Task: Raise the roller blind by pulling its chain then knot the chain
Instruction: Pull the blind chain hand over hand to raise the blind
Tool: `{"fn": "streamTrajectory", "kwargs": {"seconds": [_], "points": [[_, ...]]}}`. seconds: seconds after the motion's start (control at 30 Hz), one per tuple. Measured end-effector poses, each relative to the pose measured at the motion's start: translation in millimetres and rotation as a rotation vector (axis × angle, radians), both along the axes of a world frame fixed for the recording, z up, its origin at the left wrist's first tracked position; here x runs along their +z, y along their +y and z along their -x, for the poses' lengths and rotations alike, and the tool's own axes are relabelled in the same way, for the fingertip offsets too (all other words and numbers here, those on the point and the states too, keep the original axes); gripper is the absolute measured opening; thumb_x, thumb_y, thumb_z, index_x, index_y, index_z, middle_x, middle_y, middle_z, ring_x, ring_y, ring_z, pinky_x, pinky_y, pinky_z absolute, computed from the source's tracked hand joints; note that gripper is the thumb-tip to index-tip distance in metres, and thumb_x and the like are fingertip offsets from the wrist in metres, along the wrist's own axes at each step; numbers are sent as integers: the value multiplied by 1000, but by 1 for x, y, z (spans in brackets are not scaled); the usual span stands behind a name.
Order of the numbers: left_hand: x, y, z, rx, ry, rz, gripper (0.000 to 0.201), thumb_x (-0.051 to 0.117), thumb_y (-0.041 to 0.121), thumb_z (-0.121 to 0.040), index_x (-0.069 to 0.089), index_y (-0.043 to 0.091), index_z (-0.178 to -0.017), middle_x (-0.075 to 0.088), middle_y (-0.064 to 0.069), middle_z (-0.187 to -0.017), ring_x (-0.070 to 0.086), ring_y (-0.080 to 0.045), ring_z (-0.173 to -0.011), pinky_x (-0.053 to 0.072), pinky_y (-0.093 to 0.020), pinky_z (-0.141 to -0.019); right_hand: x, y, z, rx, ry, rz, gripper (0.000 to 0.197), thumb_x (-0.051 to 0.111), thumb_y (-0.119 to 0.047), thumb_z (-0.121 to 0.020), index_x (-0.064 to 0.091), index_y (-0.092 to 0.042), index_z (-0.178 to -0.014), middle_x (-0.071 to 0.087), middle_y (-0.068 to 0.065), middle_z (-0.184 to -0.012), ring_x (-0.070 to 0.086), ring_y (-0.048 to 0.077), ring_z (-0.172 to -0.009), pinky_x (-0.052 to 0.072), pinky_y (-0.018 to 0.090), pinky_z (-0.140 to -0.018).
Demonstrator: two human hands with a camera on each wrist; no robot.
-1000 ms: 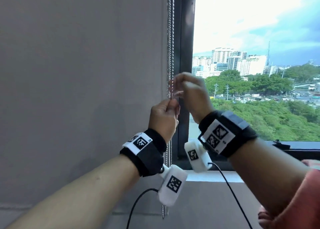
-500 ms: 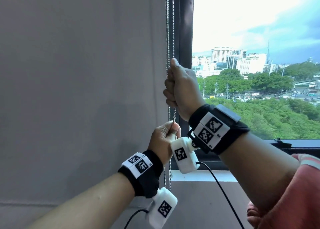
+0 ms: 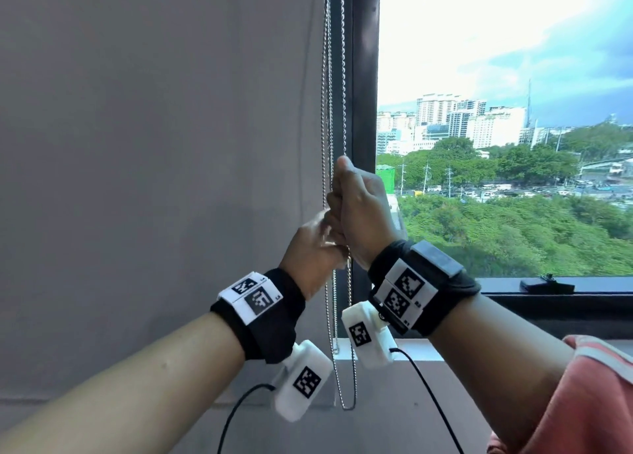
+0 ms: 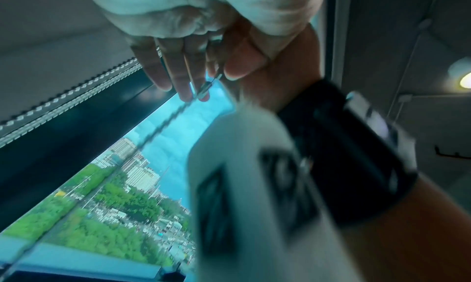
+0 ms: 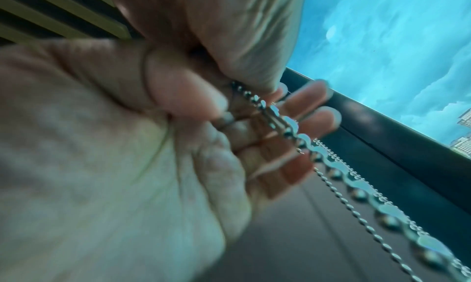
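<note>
The grey roller blind (image 3: 154, 145) covers the left of the window. Its metal bead chain (image 3: 343, 76) hangs beside the dark frame, and its loop ends low at the wall (image 3: 348, 407). My right hand (image 3: 356, 210) grips the chain in a fist, thumb up. In the right wrist view the chain (image 5: 316, 153) comes out from under the curled fingers (image 5: 178, 97). My left hand (image 3: 313, 244) is blurred, pressed just below and left of the right one. In the left wrist view its fingers (image 4: 175, 73) lie nearly straight, with the chain (image 4: 163, 125) pinched between them and the thumb.
The dark window frame (image 3: 364, 110) stands right behind the chain. A black latch (image 3: 546, 285) sits on the sill rail at the right, and a pale ledge (image 3: 342, 347) runs below. Thin black cables (image 3: 431, 402) hang from both wrist cameras.
My right hand went from a fingertip hold to a fist on the chain and has come down a little. My left hand dropped, then rose again to meet it.
</note>
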State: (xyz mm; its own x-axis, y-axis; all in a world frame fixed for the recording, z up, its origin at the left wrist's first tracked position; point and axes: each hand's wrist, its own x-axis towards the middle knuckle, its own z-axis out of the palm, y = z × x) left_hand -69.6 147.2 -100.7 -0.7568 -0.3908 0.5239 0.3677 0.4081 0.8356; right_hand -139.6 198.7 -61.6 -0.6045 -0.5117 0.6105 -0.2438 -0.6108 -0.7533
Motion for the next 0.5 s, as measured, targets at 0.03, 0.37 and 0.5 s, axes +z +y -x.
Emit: {"fn": "streamTrajectory", "kwargs": {"seconds": [0.03, 0.37, 0.5], "points": [[4, -1, -1, -23, 35, -17, 45, 46, -7, -57, 55, 3, -100, 57, -12, -80, 53, -14, -70, 39, -18, -53, -3, 0, 1, -23, 24, 4, 50, 39, -23, -102, 27, -23, -53, 23, -9, -41, 19, 7, -33, 17, 14, -37], [27, -4, 4, -48, 124, -171, 36, 47, 20, -80, 63, 7, -110, 72, -15, -98, 68, -21, -91, 52, -26, -78, -42, 0, 2, 24, -8, -43, 56, 37, -23, -103, 47, -21, -49, 33, -10, -40, 27, 6, -32, 23, 14, -37], [39, 4, 6, 2, 172, -146, 39, 35, 31, -98, 62, 5, -109, 71, -19, -87, 68, -31, -85, 55, -38, -83, -64, -2, -5, 40, -63, -104, 48, 38, -26, -103, 35, -20, -55, 29, -5, -47, 24, 10, -37, 23, 15, -38]]}}
